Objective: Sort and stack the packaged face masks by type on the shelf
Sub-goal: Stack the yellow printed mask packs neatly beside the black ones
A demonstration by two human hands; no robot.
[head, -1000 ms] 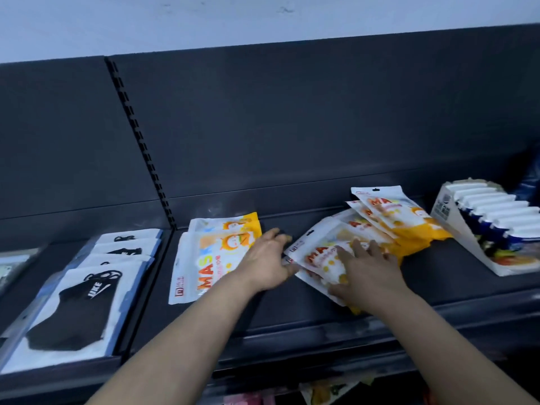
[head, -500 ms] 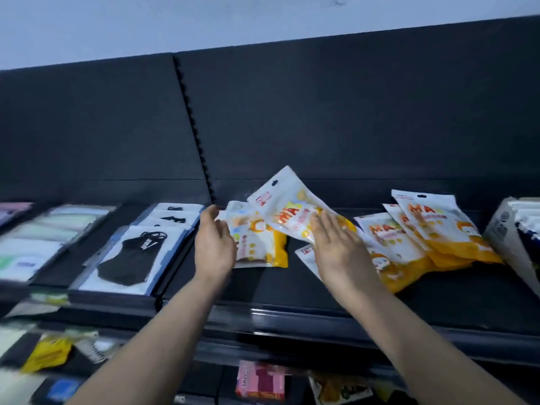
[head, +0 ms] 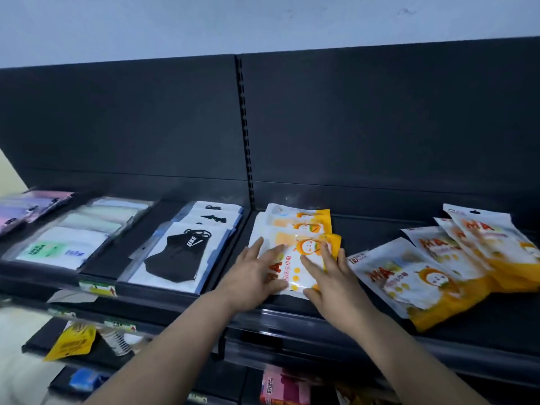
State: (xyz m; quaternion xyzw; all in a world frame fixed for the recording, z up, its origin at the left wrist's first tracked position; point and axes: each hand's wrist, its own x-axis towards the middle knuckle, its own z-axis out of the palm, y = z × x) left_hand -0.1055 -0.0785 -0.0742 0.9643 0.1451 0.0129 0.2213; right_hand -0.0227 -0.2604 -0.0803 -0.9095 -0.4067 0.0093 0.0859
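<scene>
Both hands lie flat, fingers straight, on the top yellow-and-white mask packet (head: pixel 304 258) of a small stack on the shelf (head: pixel 365 323). Left hand (head: pixel 252 276) presses its left half, right hand (head: pixel 331 280) its right edge; more such packets (head: pixel 415 276) lie fanned well apart to the right.

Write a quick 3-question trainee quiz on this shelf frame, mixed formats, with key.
1. True or false: the left hand and right hand both rest on the yellow-and-white stack.
2. What sits directly left of that stack? A) black mask packs B) bottles C) a cardboard box
3. Fill in: the loose yellow packs lie fanned out to the ___ of the hands.
Key: 1 true; 2 A; 3 right.
</scene>
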